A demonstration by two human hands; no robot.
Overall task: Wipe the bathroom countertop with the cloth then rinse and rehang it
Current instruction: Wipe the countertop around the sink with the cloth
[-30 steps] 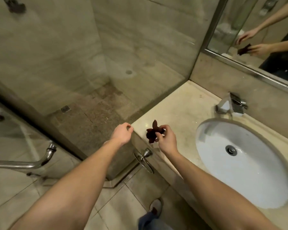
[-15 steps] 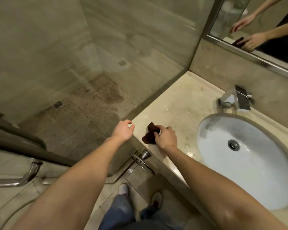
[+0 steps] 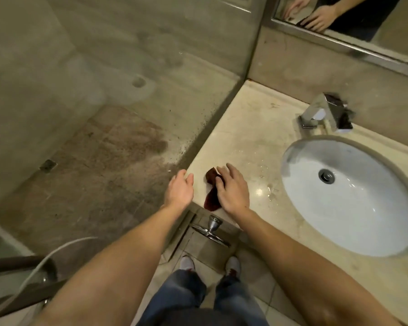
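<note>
A small dark red cloth (image 3: 211,197) lies crumpled on the beige stone countertop (image 3: 250,137), at its near left corner. My right hand (image 3: 233,190) rests flat on the cloth with fingers spread, covering its right part. My left hand (image 3: 179,190) hovers open just left of it, at the counter's corner edge, holding nothing. Water drops glint on the counter right of the cloth.
A white oval sink (image 3: 346,194) is set in the counter to the right, a chrome faucet (image 3: 325,114) behind it. A glass shower partition (image 3: 151,78) bounds the counter's left side. A mirror (image 3: 353,17) hangs above. A metal knob (image 3: 213,223) sticks out below the counter edge.
My right hand has brought the cloth down from the air onto the counter corner and flattened over it. My left hand has opened and stayed beside it.
</note>
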